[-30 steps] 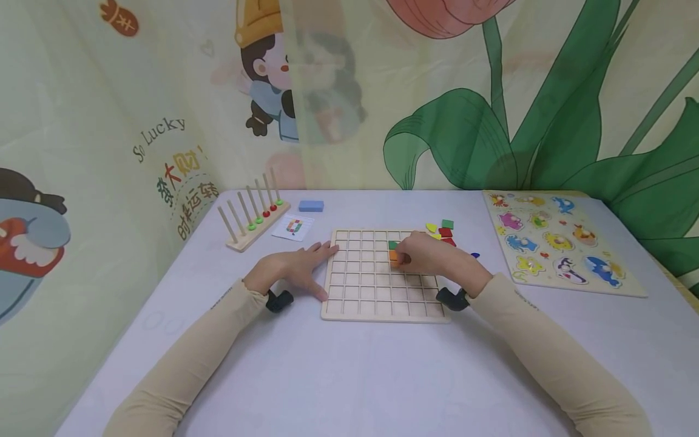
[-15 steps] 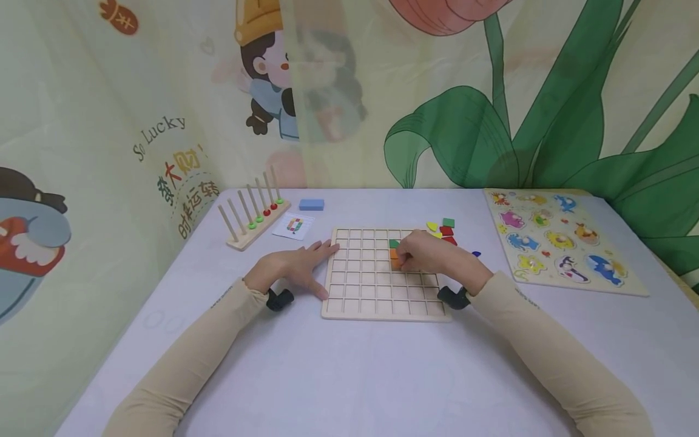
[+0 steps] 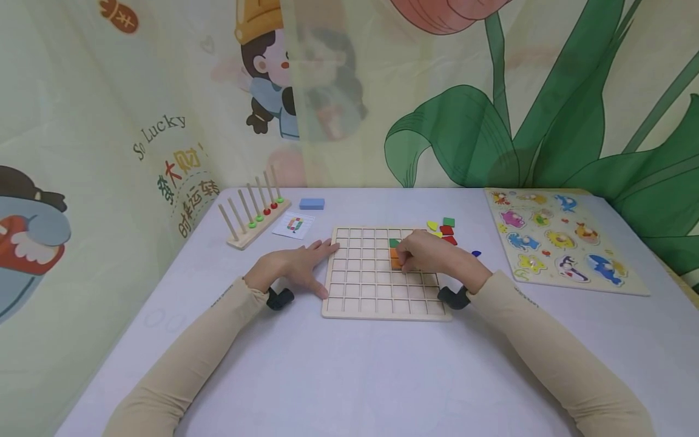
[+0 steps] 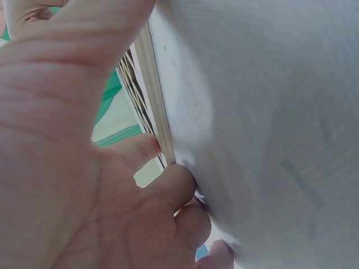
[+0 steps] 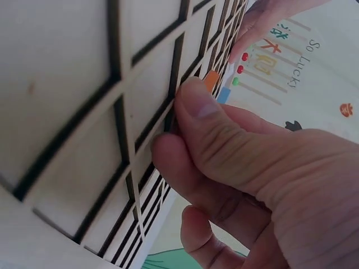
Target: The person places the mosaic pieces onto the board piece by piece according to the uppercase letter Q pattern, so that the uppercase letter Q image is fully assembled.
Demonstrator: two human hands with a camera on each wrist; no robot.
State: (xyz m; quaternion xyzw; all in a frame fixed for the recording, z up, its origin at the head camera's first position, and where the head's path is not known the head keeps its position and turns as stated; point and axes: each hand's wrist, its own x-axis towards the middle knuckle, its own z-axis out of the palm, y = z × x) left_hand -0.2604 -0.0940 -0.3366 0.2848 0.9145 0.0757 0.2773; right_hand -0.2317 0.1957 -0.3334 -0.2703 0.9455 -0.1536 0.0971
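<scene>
A wooden grid board (image 3: 366,294) lies flat on the table. At its left edge, my left hand (image 3: 292,267) rests with fingers spread and thumb apart; fingertips (image 4: 178,185) touch the board's side in the left wrist view. My right hand (image 3: 428,252) is over the board's right half, thumb and forefinger pinching an orange square tile (image 3: 395,264) at a grid cell. In the right wrist view, the thumb partly covers an orange tile (image 5: 211,81). Just behind are another orange tile (image 3: 394,252) and a green tile (image 3: 394,243) in the same column.
Loose green (image 3: 449,222), red and yellow pieces lie behind the right hand, with a blue piece (image 3: 476,254) farther right. A peg rack (image 3: 259,224) with beads, a pattern card (image 3: 293,225) and a blue block (image 3: 312,204) stand back left. An animal puzzle board (image 3: 551,243) lies right.
The right fingers have shifted slightly at the orange tile, and more orange shows beside them. The left hand stays on the board's edge. The head view tilts slightly.
</scene>
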